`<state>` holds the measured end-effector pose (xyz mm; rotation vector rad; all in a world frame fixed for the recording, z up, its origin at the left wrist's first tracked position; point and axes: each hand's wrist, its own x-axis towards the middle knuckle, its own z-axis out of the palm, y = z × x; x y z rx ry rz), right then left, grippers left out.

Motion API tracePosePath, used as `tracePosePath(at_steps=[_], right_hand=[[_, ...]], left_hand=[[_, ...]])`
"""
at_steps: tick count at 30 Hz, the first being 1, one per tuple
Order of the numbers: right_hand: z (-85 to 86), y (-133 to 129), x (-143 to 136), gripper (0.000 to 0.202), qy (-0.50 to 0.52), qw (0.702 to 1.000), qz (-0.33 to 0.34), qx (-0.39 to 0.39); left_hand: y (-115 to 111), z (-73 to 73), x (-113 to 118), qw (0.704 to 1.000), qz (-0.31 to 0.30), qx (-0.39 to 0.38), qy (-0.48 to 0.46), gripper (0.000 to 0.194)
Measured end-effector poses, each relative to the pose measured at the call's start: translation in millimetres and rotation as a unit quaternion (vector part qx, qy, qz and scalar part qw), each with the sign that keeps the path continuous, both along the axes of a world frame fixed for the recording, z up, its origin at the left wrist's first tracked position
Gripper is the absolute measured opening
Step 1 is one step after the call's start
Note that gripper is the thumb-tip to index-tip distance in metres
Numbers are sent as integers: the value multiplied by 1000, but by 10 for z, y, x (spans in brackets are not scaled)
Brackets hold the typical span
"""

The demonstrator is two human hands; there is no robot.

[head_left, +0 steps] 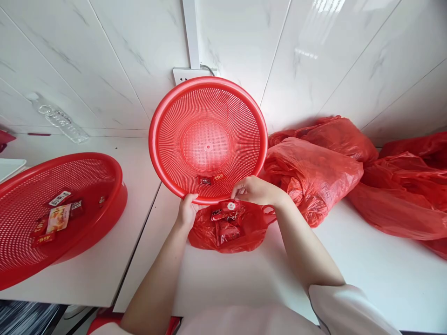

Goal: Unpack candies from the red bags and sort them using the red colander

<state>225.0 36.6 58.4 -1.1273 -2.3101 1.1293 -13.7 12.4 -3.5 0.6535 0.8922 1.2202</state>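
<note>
White marble-patterned wall tiles [237,32] back a smooth white bench [223,279]. A round, red, perforated plastic basket [208,125] is tilted, its opening towards the wearer; two small wrapped packets [205,180] lie low inside, near the lower rim. Left hand [187,214]: grip closed on the lower-left rim, thumb over the edge. Right hand [256,190]: fingers bent together at the lower-right rim; whether they grasp the rim or a packet cannot be told. Just below and to the left of those fingertips is a red packet with a round white label [231,205], its long axis running roughly left to right; the right hand is the nearer. Directly under the rim, an open red plastic bag [251,230] holds further packets. Filled red bags [314,163] lie to the right.
</note>
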Motion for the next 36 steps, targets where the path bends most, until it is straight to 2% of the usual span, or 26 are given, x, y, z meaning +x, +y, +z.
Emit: tracePosePath(at_steps=[4, 7, 12, 14, 18, 21, 23, 25, 27, 28, 31, 36], right_hand=[[-119, 48, -84, 17, -14, 995, -71, 66], [-241, 81, -227, 18, -8, 984, -127, 127], [-413, 92, -449, 36, 12, 979, -122, 162], [-456, 93, -482, 35, -7, 980, -127, 154], [-477, 129, -458, 22, 12, 984, -142, 105], [-449, 182, -407, 24, 145, 977, -158, -24], [-419, 213, -371, 28, 268, 936, -168, -156], [-387, 232, -338, 29, 370, 871, -183, -266], [-358, 238, -310, 30, 429, 823, -195, -318], [-347, 237, -299, 31, 444, 811, -196, -327], [-324, 226, -280, 31, 454, 811, -189, -316], [-310, 205, -278, 33, 402, 860, -189, -251]], left_hand=[[-20, 14, 50, 1000, 13, -7, 2, 31], [-58, 18, 104, 1000, 1, 1, 16, 30], [-133, -20, 190, 999, -39, 7, 25, 32], [-146, -38, 211, 999, -45, 8, 26, 32], [-137, -48, 210, 999, -48, 0, 22, 33], [-112, -36, 174, 999, -32, 5, 19, 36], [-92, -29, 140, 1000, -22, 17, 14, 37], [-73, -27, 108, 999, -16, 29, 6, 34], [-58, -26, 84, 999, -13, 35, -3, 31], [-52, -25, 76, 999, -13, 34, -7, 30], [-46, -17, 72, 999, -10, 29, -15, 27], [-50, 0, 91, 1000, 12, 21, -12, 24]])
